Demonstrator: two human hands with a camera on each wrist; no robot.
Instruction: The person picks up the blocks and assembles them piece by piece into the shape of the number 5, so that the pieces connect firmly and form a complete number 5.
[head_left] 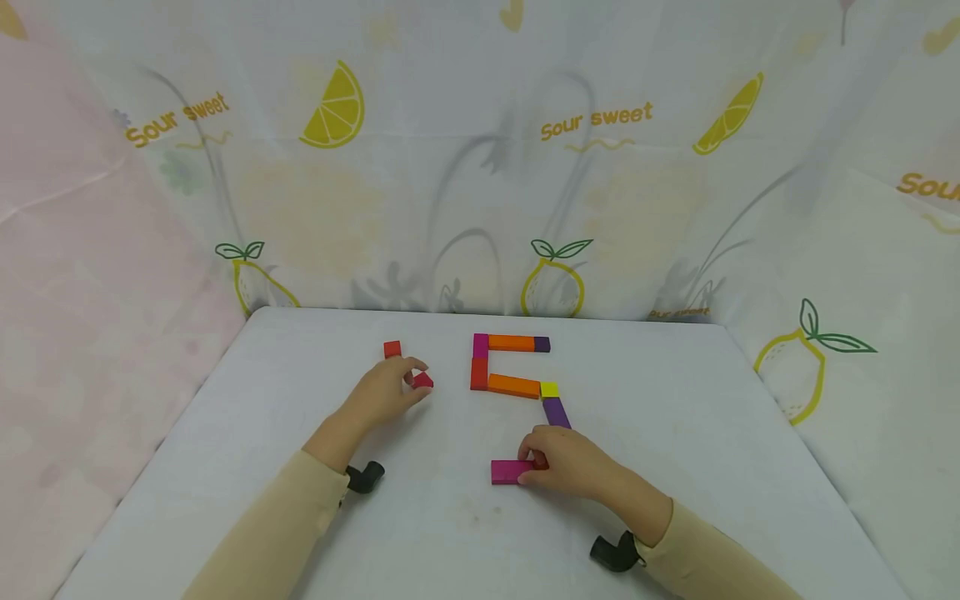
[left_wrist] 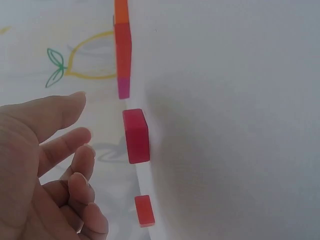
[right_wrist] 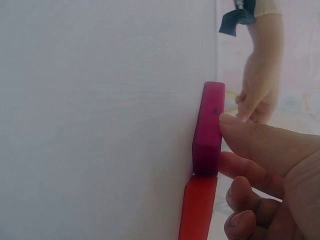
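Note:
My left hand hovers at the left of the table, thumb and fingers spread around a small red block. In the left wrist view a gap shows between the fingertips and that crimson-red block. Just behind the hand lies another small red block. Nearer the front, my right hand pinches a magenta block between thumb and index finger. Its end meets a red block, mostly hidden under the hand in the head view.
Toward the back, magenta, red, orange, dark purple, second orange, yellow and purple blocks form a bent line on the white table. A lemon-print curtain hangs behind.

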